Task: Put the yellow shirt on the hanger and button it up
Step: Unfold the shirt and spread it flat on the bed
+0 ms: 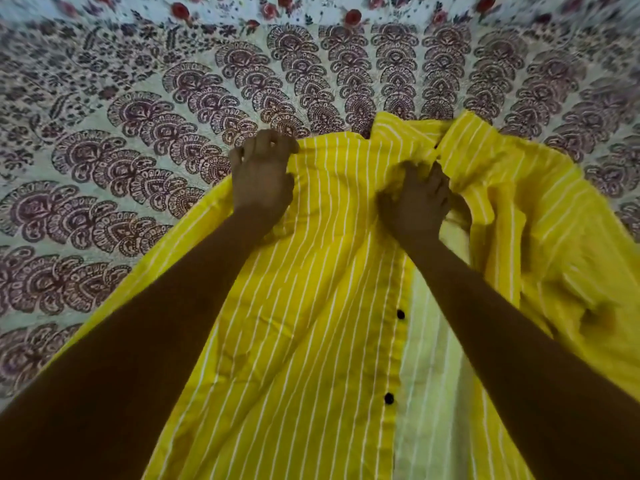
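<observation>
Head view: both hands grip yellow shirt [332,271].

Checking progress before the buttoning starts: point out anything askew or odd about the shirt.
The yellow shirt lies open, its right front panel bunched and twisted aside. Both black buttons are undone. No hanger shows.

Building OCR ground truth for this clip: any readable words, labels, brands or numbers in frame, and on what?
None readable.
Yellow shirt: white stripes and dark buttons only, no tag or label showing.
Bedsheet: printed floral pattern, no lettering.
</observation>
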